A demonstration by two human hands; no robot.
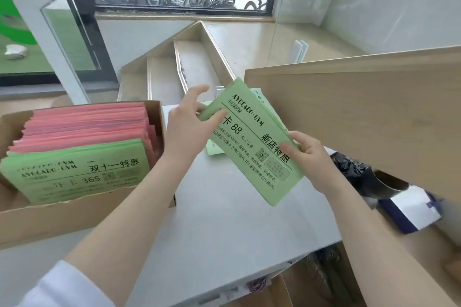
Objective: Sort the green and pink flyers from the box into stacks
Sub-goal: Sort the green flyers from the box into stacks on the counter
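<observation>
A cardboard box (pixel 74 217) at the left holds upright flyers: several pink flyers (pixel 87 122) at the back and green flyers (pixel 77 169) in front. Above the grey table (pixel 224 232) I hold a bundle of green flyers (pixel 252 142), tilted. My left hand (pixel 189 127) holds its upper left edge with the thumb on the front. My right hand (pixel 304 154) pinches its right edge with the thumb on the print. Under the bundle, more green flyers (pixel 214 153) lie on the table, mostly hidden.
A tall wooden panel (pixel 361 112) stands close at the right. Below it sit a white and blue box (pixel 411 209) and dark plastic wrap (pixel 349 167). Behind the table are wooden steps (pixel 189 67) and a window.
</observation>
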